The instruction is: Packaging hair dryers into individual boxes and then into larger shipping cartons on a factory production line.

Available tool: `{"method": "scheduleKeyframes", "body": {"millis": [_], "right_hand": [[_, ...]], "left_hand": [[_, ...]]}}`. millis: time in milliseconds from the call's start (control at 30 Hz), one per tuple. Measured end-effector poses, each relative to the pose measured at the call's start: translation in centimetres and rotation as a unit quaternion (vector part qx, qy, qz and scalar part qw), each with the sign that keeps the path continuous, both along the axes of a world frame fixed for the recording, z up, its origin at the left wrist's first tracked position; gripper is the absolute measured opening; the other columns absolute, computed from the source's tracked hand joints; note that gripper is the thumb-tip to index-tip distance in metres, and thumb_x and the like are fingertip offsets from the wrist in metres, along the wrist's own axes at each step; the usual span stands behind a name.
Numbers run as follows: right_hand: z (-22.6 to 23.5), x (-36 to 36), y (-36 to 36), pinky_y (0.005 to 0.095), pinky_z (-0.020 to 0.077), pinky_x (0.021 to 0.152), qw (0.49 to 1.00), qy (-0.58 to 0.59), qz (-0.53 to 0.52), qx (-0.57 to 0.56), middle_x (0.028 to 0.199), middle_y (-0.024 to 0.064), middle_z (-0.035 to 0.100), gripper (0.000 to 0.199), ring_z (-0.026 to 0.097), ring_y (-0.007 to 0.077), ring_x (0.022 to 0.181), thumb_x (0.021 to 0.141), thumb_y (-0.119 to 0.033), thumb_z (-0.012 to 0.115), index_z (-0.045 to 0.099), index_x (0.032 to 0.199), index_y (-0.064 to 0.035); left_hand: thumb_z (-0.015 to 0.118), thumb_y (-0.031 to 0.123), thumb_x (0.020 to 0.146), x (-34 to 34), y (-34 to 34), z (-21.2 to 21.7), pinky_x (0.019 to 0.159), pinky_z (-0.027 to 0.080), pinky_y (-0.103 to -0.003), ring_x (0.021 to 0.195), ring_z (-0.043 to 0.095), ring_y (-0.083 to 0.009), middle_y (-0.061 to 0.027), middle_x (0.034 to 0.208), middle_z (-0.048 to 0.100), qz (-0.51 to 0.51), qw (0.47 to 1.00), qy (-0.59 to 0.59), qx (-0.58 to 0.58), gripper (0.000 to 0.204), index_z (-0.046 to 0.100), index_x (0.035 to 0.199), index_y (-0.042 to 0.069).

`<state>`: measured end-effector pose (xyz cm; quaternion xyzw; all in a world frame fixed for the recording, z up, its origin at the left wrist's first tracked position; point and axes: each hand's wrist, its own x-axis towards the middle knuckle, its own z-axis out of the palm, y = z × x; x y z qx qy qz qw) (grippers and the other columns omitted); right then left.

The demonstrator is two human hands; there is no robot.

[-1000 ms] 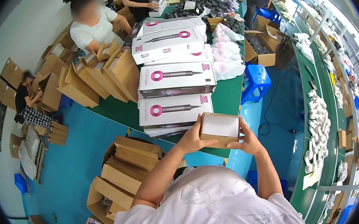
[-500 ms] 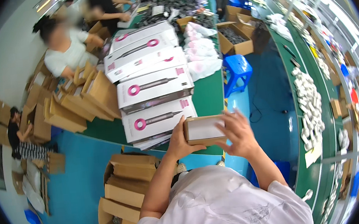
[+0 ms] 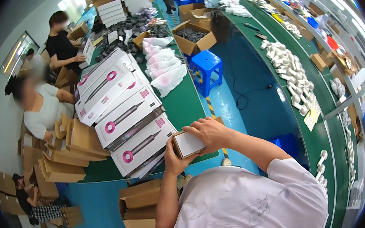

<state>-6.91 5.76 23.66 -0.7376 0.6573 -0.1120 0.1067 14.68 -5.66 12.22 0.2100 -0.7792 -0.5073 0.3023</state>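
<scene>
A small brown cardboard box (image 3: 189, 145) with a white face on top is held in front of my body, at the near end of the green table. My left hand (image 3: 174, 159) grips its left side, thumb along the near edge. Over the white face lies my right hand (image 3: 210, 134), its fingers bent across the far edge. A bit of brown cardboard (image 3: 220, 120) shows just beyond that hand. Right behind the box, white cartons (image 3: 139, 149) printed with a grey and pink hair-styling tool lie stacked in a slanting row.
Open brown cartons (image 3: 77, 144) stand left of the stack, near a person in a white shirt. White plastic bags (image 3: 165, 67) lie behind. A blue stool (image 3: 207, 70) stands in the aisle. White parts cover the right-hand bench (image 3: 286, 117). More open cartons (image 3: 141, 201) sit by my left arm.
The view has swung, so the table sits further left. My right hand has come from the box's right end onto its white face, and the box is more tilted. My left hand keeps its hold.
</scene>
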Motion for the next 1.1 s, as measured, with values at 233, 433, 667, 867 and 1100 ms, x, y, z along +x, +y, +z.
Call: {"method": "scheduleKeyframes", "body": {"millis": [233, 433, 667, 867, 1100], "right_hand": [[-1.1, -2.8, 1.5, 0.0493, 0.0533, 0.106, 0.997, -0.045, -0.056, -0.028, 0.127, 0.0174, 0.069, 0.100, 0.068, 0.0393, 0.120, 0.066, -0.044, 0.100, 0.057, 0.148, -0.0047], [-4.7, -12.3, 10.8, 0.0429, 0.0559, 0.111, 0.904, -0.280, -0.321, -0.023, 0.135, 0.0183, 0.074, 0.108, 0.073, 0.0330, 0.124, 0.055, -0.034, 0.105, 0.061, 0.149, -0.0015], [-0.7, -16.6, 20.2, 0.0413, 0.0616, 0.097, 0.753, -0.571, -0.304, -0.122, 0.118, 0.0100, 0.073, 0.078, 0.074, 0.0267, 0.108, 0.073, -0.031, 0.087, 0.062, 0.139, 0.0018], [-12.9, -9.7, 17.4, 0.0493, 0.0653, 0.099, 0.480, -0.803, -0.288, -0.206, 0.135, 0.0170, 0.070, 0.088, 0.073, 0.0351, 0.120, 0.080, -0.032, 0.085, 0.052, 0.155, 0.0005], [-18.9, -1.1, 7.8, 0.0503, 0.0554, 0.116, 0.386, -0.910, -0.139, -0.063, 0.151, 0.0121, 0.066, 0.100, 0.066, 0.0353, 0.136, 0.068, -0.033, 0.088, 0.055, 0.159, -0.0083]], "left_hand": [[0.106, 0.031, 0.074, -1.3, 1.2, -0.9, 0.126, 0.043, -0.050, 0.157, 0.046, -0.0421, -0.0297, 0.175, 0.034, -0.053, 0.994, 0.093, 0.036, 0.139, 0.016, 0.175, -0.003], [0.095, 0.041, 0.090, 1.3, 2.5, -4.6, 0.125, 0.043, -0.054, 0.157, 0.046, -0.0418, -0.0297, 0.172, 0.039, 0.037, 0.989, 0.002, 0.144, 0.115, 0.027, 0.173, 0.000], [0.091, 0.034, 0.095, 2.7, 5.2, -4.5, 0.122, 0.045, -0.056, 0.155, 0.046, -0.0430, -0.0261, 0.169, 0.039, 0.058, 0.951, 0.055, 0.299, 0.115, 0.014, 0.177, 0.007], [0.098, 0.017, 0.087, -3.3, 5.2, 3.8, 0.122, 0.044, -0.056, 0.153, 0.046, -0.0363, -0.0188, 0.165, 0.041, 0.083, 0.927, 0.295, 0.217, 0.138, -0.005, 0.179, 0.013], [0.100, 0.019, 0.083, -3.5, 3.1, 10.9, 0.117, 0.046, -0.046, 0.141, 0.052, -0.0279, -0.0162, 0.145, 0.053, 0.030, 0.961, 0.230, 0.150, 0.106, 0.026, 0.156, 0.002]]}}
